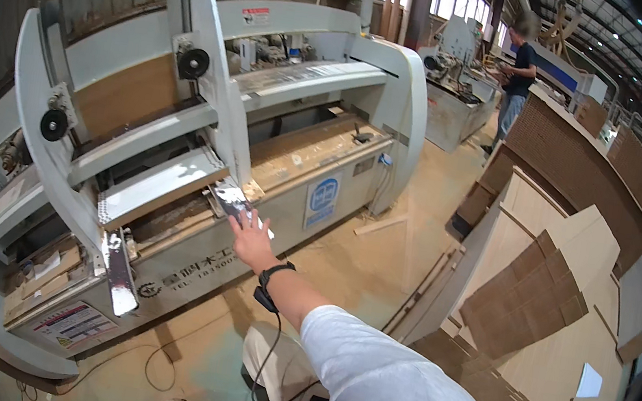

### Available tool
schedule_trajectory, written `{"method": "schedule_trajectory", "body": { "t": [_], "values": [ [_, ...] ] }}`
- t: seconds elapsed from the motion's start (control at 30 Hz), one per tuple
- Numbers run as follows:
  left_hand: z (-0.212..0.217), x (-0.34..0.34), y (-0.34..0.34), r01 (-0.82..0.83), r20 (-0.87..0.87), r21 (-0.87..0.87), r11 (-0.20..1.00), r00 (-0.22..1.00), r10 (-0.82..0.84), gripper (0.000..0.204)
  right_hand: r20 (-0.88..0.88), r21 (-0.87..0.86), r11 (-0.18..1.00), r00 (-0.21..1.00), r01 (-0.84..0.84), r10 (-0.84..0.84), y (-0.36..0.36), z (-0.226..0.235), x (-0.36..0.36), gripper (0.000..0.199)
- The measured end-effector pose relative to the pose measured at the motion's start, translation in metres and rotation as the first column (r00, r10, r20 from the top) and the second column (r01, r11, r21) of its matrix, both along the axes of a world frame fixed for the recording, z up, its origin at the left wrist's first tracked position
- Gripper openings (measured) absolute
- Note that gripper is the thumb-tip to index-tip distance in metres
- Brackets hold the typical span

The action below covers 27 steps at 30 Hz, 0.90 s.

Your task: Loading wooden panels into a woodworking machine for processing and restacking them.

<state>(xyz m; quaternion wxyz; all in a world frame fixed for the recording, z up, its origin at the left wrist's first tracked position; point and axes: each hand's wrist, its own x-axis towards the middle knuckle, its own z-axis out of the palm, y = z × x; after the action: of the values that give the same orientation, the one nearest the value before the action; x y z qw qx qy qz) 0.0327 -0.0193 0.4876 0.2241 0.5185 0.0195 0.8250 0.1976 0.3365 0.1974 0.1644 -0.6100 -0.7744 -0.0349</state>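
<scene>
My right hand (251, 240) reaches forward with its fingers apart, holding nothing. Its fingertips are at the outer end of a scuffed metal support arm (233, 198) that juts from the machine; whether they press on it I cannot tell. Beside that arm, a white-topped board (161, 185) with a brown edge lies across the machine under two curved grey uprights. A second support arm (118, 275) sticks out below the board's left end. A black strap with a small device (268, 287) and a cable is on my right wrist. My left hand is out of view.
The long grey machine (349, 176) fills the left, with black round knobs (192, 63) on its uprights. Stacked wooden panels (531, 283) stand at the right. Cables (158, 366) lie on the dusty floor. Another person (517, 80) stands at a far machine.
</scene>
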Motion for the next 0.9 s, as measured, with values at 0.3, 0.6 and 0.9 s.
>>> {"method": "schedule_trajectory", "body": {
  "t": [0.3,0.6,0.9],
  "values": [
    [-0.052,-0.011,0.005,-0.004,-0.014,-0.224,0.974,1.0,0.001,0.039,0.037,0.036,0.999,0.999,-0.007,0.006,0.011,0.001,-0.008,0.049],
    [-0.073,-0.019,-0.005,-0.065,-0.037,-0.265,0.962,0.998,0.057,0.039,0.004,0.092,0.996,1.0,-0.02,0.02,0.013,-0.003,-0.005,0.056],
    [-0.088,-0.037,-0.019,-0.152,-0.077,-0.298,0.943,0.988,0.135,0.038,0.051,-0.009,1.0,0.999,0.012,-0.011,0.007,-0.003,-0.006,0.061]
  ]
}}
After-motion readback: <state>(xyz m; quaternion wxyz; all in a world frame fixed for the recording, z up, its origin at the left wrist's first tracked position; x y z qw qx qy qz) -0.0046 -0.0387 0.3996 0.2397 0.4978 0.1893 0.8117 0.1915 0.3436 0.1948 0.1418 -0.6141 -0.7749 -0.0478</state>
